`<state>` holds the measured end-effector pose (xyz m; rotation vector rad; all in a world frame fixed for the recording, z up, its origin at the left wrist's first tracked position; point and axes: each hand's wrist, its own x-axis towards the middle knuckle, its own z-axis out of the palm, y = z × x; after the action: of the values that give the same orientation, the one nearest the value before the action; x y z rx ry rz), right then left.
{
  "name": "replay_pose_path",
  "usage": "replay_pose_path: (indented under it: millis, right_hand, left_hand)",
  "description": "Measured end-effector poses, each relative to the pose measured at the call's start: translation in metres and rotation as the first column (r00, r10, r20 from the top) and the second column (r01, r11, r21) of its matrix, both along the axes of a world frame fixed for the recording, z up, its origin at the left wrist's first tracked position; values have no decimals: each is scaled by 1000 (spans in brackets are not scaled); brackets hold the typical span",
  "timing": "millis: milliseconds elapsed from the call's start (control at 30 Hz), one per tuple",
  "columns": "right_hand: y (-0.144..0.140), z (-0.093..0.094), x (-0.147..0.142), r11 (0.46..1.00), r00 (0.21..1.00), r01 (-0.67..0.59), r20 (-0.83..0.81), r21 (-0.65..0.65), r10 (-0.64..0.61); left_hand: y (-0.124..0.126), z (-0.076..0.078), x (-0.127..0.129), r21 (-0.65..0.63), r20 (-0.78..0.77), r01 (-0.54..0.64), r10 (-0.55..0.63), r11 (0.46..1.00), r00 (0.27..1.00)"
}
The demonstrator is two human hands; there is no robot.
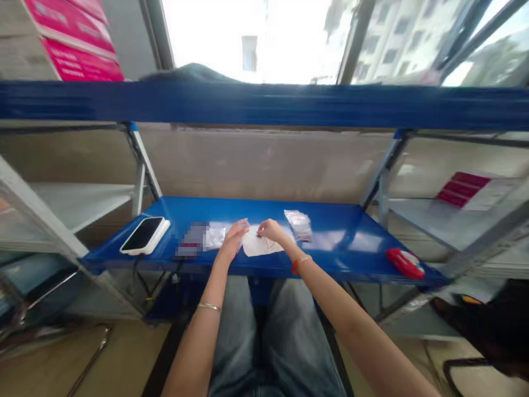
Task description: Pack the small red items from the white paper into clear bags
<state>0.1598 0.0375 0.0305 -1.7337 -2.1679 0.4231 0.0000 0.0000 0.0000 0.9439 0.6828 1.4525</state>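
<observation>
On the blue counter [330, 231] our left hand [233, 237] pinches a small clear bag [243, 224]. Our right hand [270, 229] pins a white sheet [258, 245], grip closed; phone [144, 235] lies left.

- The blue surface [355, 242] is the middle shelf of a metal rack; it is glossy and catches the daylight
- Above the surface runs a blue crossbeam [264, 105]; grey slanted struts [382, 168] join the two at each end
- Behind the surface stands a plain beige wall [264, 162]
- Above the crossbeam a wide window [256, 38] lets in bright, washed-out light; buildings [397, 38] show through it at the right
- Left of the surface are pale grey shelves [78, 201]; above them pink cartons [74, 38]
- Right of the surface another grey shelf [433, 218] bears a red and white box [475, 190]
- Below the surface lies a tan floor [49, 369]
</observation>
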Motion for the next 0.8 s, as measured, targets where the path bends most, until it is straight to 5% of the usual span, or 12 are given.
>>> replay_pose_path:
  millis: [333, 533, 800]
  right_hand:
    - [0, 7, -2, 999, 998, -12, -69, 40, 14]
    - [-2, 34, -6, 984, 972, -6, -228, 181, 48]
    - [-13, 59, -25, 927, 856, -245, -385, 286, 345]
  left_hand:
    - [1, -1, -3, 21, -9, 11, -11, 1000, 1000]
    - [-4, 2, -5, 25, -19, 32, -32, 999, 999]
    - [-3, -1, -5, -11, 35, 29, -28, 1000, 999]
